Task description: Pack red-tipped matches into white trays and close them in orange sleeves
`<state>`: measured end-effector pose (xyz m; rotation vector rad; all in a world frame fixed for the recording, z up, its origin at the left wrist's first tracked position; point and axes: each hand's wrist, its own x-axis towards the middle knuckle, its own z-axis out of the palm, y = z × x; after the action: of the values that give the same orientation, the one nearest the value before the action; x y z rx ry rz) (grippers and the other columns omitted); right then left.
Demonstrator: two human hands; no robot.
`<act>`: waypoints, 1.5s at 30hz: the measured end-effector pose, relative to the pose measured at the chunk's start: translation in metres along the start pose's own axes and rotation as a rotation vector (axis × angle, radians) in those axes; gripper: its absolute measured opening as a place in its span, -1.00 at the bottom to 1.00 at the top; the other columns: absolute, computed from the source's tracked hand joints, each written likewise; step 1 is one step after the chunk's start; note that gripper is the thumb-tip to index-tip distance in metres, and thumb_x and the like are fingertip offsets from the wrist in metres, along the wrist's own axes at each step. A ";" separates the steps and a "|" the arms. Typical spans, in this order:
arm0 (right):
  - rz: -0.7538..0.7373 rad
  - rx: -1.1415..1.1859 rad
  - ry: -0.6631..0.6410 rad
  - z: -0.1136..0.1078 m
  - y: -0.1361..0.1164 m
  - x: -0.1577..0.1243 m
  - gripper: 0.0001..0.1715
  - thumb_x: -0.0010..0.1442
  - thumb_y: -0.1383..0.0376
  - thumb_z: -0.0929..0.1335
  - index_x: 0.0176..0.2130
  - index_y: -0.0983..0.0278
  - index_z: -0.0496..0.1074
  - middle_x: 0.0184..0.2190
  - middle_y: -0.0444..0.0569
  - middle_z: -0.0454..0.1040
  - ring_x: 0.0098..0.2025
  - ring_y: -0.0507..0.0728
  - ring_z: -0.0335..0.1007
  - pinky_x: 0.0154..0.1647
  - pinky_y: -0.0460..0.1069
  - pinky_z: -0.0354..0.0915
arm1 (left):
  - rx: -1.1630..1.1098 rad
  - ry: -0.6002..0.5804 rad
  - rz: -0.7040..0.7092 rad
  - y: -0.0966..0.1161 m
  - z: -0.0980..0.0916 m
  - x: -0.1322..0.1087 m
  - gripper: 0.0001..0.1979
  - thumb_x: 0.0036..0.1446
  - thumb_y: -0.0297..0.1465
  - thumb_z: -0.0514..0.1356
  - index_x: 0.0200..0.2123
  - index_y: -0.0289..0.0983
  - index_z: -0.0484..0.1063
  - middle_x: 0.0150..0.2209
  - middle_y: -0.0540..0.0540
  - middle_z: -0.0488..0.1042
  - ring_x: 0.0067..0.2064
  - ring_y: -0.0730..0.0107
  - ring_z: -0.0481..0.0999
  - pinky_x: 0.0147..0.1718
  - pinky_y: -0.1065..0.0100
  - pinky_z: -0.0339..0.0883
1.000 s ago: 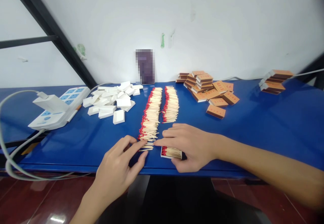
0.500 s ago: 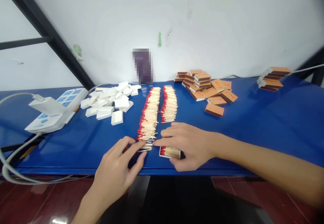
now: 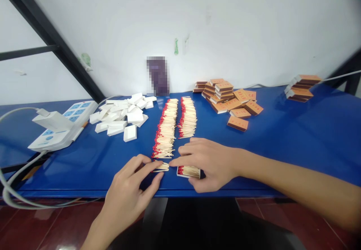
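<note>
My left hand [image 3: 132, 186] has its thumb and index finger on either side of a small bunch of matches [image 3: 163, 167] lying on the blue table. This bunch lies just below the near end of a long column of red-tipped matches [image 3: 166, 129]. A shorter match column [image 3: 188, 118] lies to its right. Over a white tray of matches [image 3: 189, 171] rests my right hand [image 3: 207, 163], its thumb at the tray's right end and its index fingertip reaching left to the right ends of the small bunch.
White empty trays [image 3: 124, 114] are heaped at the left, beside a power strip [image 3: 64, 125] with cables. Orange matchboxes [image 3: 225, 95] are piled right of centre, and another stack [image 3: 303, 88] stands far right. A blurred dark object [image 3: 159, 75] leans on the wall.
The small bunch under my left fingers has moved slightly towards the table's front edge, and a gap now separates it from the long column. Its matches lie closer together.
</note>
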<state>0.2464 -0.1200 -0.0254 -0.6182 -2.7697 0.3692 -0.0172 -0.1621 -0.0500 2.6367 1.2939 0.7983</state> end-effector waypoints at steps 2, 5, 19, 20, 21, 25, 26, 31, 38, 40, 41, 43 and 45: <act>0.001 0.007 -0.004 -0.001 -0.001 0.000 -0.43 0.08 0.26 0.35 0.10 0.29 0.47 -0.34 -0.09 0.37 -0.39 0.08 0.18 -0.32 0.01 0.05 | 0.004 0.011 -0.007 0.000 0.000 0.000 -0.80 0.35 -0.33 0.15 -0.01 -0.18 0.49 -0.19 -0.07 0.38 -0.17 0.36 0.45 -0.20 0.37 0.35; 0.007 0.020 -0.015 -0.001 -0.001 -0.001 -0.38 0.09 0.27 0.35 0.16 0.26 0.44 -0.34 -0.10 0.37 -0.39 0.09 0.18 -0.32 0.01 0.05 | 0.011 0.020 -0.009 0.001 0.001 0.000 -0.81 0.35 -0.34 0.15 -0.02 -0.18 0.49 -0.21 -0.07 0.36 -0.19 0.37 0.43 -0.23 0.38 0.34; 0.010 -0.006 -0.006 0.003 -0.001 0.000 -0.37 0.11 0.24 0.34 0.19 0.15 0.43 -0.36 -0.11 0.29 -0.42 0.08 0.08 -0.30 0.01 0.07 | -0.080 0.003 -0.065 0.002 -0.001 -0.001 -0.84 0.34 -0.34 0.16 -0.10 -0.15 0.53 -0.26 -0.02 0.35 -0.25 0.43 0.43 -0.28 0.44 0.35; 0.008 -0.006 -0.010 0.003 -0.001 0.000 -0.37 0.12 0.24 0.34 0.19 0.14 0.43 -0.36 -0.11 0.29 -0.42 0.08 0.08 -0.30 0.01 0.06 | -0.086 -0.005 -0.070 0.002 -0.002 -0.001 -0.84 0.34 -0.33 0.16 -0.11 -0.15 0.54 -0.26 -0.02 0.35 -0.25 0.43 0.44 -0.28 0.43 0.35; 0.008 -0.008 -0.014 0.002 -0.001 -0.001 -0.37 0.12 0.24 0.34 0.19 0.13 0.42 -0.36 -0.12 0.28 -0.42 0.08 0.07 -0.31 0.01 0.06 | -0.090 -0.012 -0.073 0.002 -0.003 -0.001 -0.84 0.34 -0.33 0.16 -0.12 -0.15 0.54 -0.26 -0.02 0.35 -0.25 0.43 0.44 -0.27 0.43 0.36; 0.010 -0.023 -0.017 0.001 -0.002 -0.001 -0.41 0.13 0.23 0.34 0.16 0.13 0.44 -0.36 -0.12 0.29 -0.45 0.07 0.05 -0.34 0.01 0.03 | -0.091 -0.023 -0.091 0.001 -0.005 -0.002 -0.83 0.35 -0.32 0.16 -0.07 -0.14 0.53 -0.25 -0.03 0.36 -0.23 0.41 0.44 -0.25 0.42 0.36; 0.008 -0.025 -0.015 0.001 -0.002 -0.001 -0.42 0.13 0.22 0.34 0.16 0.13 0.45 -0.36 -0.12 0.30 -0.45 0.07 0.05 -0.34 0.01 0.02 | -0.091 -0.025 -0.090 0.001 -0.006 -0.002 -0.82 0.35 -0.31 0.17 -0.05 -0.14 0.52 -0.25 -0.03 0.37 -0.23 0.41 0.44 -0.25 0.42 0.36; -0.012 -0.024 0.003 0.000 -0.002 0.000 -0.33 0.11 0.25 0.35 0.23 0.19 0.36 -0.35 -0.13 0.35 -0.44 0.07 0.09 -0.34 0.00 0.04 | -0.095 -0.069 -0.054 -0.002 -0.007 -0.001 -0.82 0.36 -0.31 0.15 -0.07 -0.13 0.54 -0.30 -0.01 0.40 -0.26 0.40 0.44 -0.28 0.42 0.35; -0.002 -0.020 0.030 -0.002 -0.002 -0.001 -0.33 0.11 0.26 0.35 0.22 0.21 0.35 -0.31 -0.10 0.37 -0.44 0.06 0.10 -0.34 -0.01 0.07 | -0.116 -0.122 -0.112 -0.001 -0.009 0.001 -0.82 0.38 -0.24 0.13 -0.09 -0.13 0.49 -0.23 -0.02 0.42 -0.20 0.39 0.46 -0.22 0.41 0.36; -0.004 -0.025 0.045 -0.001 -0.001 -0.002 -0.34 0.12 0.26 0.35 0.22 0.21 0.35 -0.29 -0.09 0.37 -0.43 0.06 0.11 -0.34 -0.01 0.09 | -0.121 -0.146 -0.127 -0.001 -0.009 0.001 -0.82 0.38 -0.24 0.12 -0.07 -0.13 0.47 -0.21 -0.02 0.42 -0.19 0.38 0.46 -0.22 0.41 0.36; -0.008 -0.025 0.054 -0.001 -0.001 -0.002 -0.34 0.12 0.26 0.34 0.22 0.21 0.35 -0.28 -0.08 0.37 -0.42 0.07 0.13 -0.33 -0.01 0.10 | -0.125 -0.152 -0.133 -0.001 -0.009 0.001 -0.82 0.39 -0.23 0.12 -0.07 -0.12 0.47 -0.20 -0.02 0.42 -0.18 0.37 0.46 -0.21 0.41 0.36; -0.022 -0.015 0.070 -0.001 0.000 -0.001 -0.35 0.13 0.25 0.34 0.22 0.23 0.35 -0.27 -0.05 0.37 -0.37 0.09 0.19 -0.31 0.00 0.12 | -0.128 -0.158 -0.140 -0.002 -0.008 0.001 -0.81 0.39 -0.23 0.10 -0.07 -0.12 0.46 -0.19 -0.03 0.42 -0.16 0.36 0.46 -0.19 0.39 0.37; -0.042 0.000 0.087 -0.001 0.000 -0.001 -0.37 0.15 0.24 0.33 0.21 0.27 0.36 -0.25 -0.02 0.38 -0.32 0.11 0.24 -0.28 0.00 0.15 | -0.114 -0.161 -0.141 -0.002 -0.008 0.001 -0.82 0.40 -0.23 0.09 -0.10 -0.13 0.45 -0.17 -0.03 0.42 -0.15 0.34 0.45 -0.16 0.36 0.36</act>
<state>0.2474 -0.1200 -0.0250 -0.5620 -2.6946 0.3254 -0.0218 -0.1614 -0.0430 2.4333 1.3320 0.6071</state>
